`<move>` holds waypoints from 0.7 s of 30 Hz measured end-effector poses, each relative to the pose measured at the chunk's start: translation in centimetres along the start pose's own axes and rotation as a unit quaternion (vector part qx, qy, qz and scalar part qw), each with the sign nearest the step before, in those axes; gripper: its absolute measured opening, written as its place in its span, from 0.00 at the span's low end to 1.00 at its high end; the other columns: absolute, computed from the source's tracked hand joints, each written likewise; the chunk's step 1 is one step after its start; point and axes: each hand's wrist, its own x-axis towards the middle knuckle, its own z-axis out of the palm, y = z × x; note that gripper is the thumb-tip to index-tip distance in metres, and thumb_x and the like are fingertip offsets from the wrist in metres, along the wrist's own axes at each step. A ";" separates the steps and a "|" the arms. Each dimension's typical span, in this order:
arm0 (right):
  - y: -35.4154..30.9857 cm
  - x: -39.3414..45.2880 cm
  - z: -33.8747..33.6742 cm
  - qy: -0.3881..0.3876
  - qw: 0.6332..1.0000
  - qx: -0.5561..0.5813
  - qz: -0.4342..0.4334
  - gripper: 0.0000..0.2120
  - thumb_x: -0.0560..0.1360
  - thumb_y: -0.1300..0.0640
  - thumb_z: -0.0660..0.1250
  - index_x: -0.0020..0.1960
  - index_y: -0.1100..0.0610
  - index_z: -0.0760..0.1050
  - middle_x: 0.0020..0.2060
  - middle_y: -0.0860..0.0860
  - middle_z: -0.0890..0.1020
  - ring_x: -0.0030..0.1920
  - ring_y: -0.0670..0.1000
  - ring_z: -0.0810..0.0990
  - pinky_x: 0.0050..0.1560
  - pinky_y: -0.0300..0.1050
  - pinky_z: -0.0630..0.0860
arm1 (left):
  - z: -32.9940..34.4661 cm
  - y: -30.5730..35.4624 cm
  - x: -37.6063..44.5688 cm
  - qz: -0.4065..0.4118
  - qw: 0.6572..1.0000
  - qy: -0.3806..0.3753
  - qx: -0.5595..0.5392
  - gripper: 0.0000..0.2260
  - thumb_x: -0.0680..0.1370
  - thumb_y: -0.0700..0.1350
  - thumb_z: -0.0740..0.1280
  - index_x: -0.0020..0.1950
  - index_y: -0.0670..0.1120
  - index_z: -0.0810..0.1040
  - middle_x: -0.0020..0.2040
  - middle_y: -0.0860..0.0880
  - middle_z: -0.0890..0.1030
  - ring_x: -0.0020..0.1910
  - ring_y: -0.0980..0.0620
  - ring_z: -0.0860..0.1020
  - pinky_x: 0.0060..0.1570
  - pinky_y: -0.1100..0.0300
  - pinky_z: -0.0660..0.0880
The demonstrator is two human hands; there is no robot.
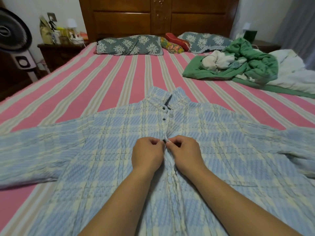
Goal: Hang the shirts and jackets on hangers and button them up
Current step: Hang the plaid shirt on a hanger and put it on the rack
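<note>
A light blue and cream plaid shirt [109, 137] lies flat, front up, on the bed with its sleeves spread to both sides. Two dark buttons near the collar [164, 108] look fastened. My left hand [147, 153] and my right hand [185, 154] meet at the shirt's front placket, both with curled fingers. They pinch the fabric edges around a small dark button [164, 141] between them. No hanger shows in this view.
The bed has a pink and beige striped cover [105, 79]. A heap of green and white clothes [238, 63] lies at the right. Patterned pillows [129, 45] rest against the wooden headboard. A fan [15, 36] and a cluttered nightstand [59, 48] stand at the left.
</note>
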 end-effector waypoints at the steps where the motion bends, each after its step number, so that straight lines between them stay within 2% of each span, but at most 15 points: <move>1: 0.0 0.0 0.1 0.002 1.000 -0.006 0.000 0.07 0.79 0.49 0.69 0.46 0.49 0.85 0.39 0.43 0.84 0.42 0.45 0.82 0.48 0.51 0.81 | -0.2 0.1 0.0 -0.010 1.000 -0.011 -0.015 0.06 0.78 0.47 0.71 0.41 0.51 0.84 0.37 0.52 0.85 0.40 0.50 0.83 0.45 0.50 0.82; 4: 0.0 0.0 0.1 0.008 1.000 -0.017 -0.003 0.08 0.79 0.49 0.69 0.46 0.49 0.85 0.39 0.43 0.84 0.41 0.45 0.81 0.46 0.51 0.80 | -0.9 0.3 -0.1 -0.034 0.997 -0.047 -0.043 0.01 0.77 0.42 0.74 0.47 0.47 0.85 0.43 0.48 0.85 0.43 0.49 0.83 0.38 0.58 0.75; 6: 0.1 0.1 0.2 0.010 1.000 -0.016 -0.002 0.08 0.79 0.49 0.69 0.45 0.49 0.84 0.38 0.43 0.84 0.40 0.46 0.81 0.45 0.51 0.80 | -1.3 0.5 -0.2 -0.045 0.995 -0.057 -0.063 0.02 0.77 0.40 0.74 0.49 0.46 0.85 0.44 0.47 0.85 0.43 0.51 0.82 0.35 0.61 0.71; 11: 0.0 0.1 0.3 0.016 1.000 -0.024 -0.004 0.08 0.79 0.49 0.69 0.45 0.49 0.85 0.37 0.44 0.84 0.40 0.46 0.81 0.44 0.52 0.81 | -1.2 0.6 -0.3 -0.058 0.994 -0.057 -0.072 0.03 0.77 0.38 0.73 0.50 0.45 0.84 0.45 0.46 0.85 0.43 0.51 0.81 0.35 0.61 0.72; 14: -0.1 -0.4 0.3 0.017 0.999 -0.025 -0.017 0.08 0.79 0.50 0.69 0.43 0.49 0.84 0.39 0.43 0.83 0.41 0.45 0.81 0.46 0.51 0.80 | -0.5 0.3 -0.1 -0.046 0.997 -0.026 -0.049 0.02 0.78 0.43 0.73 0.47 0.49 0.85 0.43 0.50 0.85 0.45 0.50 0.83 0.43 0.55 0.79; 16: -0.2 -0.7 0.3 0.013 0.999 -0.036 -0.027 0.07 0.79 0.50 0.69 0.44 0.49 0.84 0.40 0.42 0.83 0.42 0.43 0.80 0.46 0.48 0.80 | -0.2 0.2 0.0 -0.037 0.999 -0.014 -0.036 0.04 0.79 0.46 0.72 0.45 0.51 0.85 0.41 0.51 0.85 0.43 0.50 0.83 0.47 0.51 0.82; 21: -0.4 -0.6 0.3 0.017 0.997 -0.067 -0.033 0.09 0.79 0.49 0.68 0.44 0.50 0.84 0.38 0.44 0.83 0.39 0.44 0.80 0.43 0.48 0.80 | -0.6 0.5 0.2 -0.066 0.994 -0.023 -0.087 0.05 0.80 0.41 0.71 0.45 0.47 0.84 0.43 0.48 0.84 0.44 0.50 0.82 0.38 0.59 0.74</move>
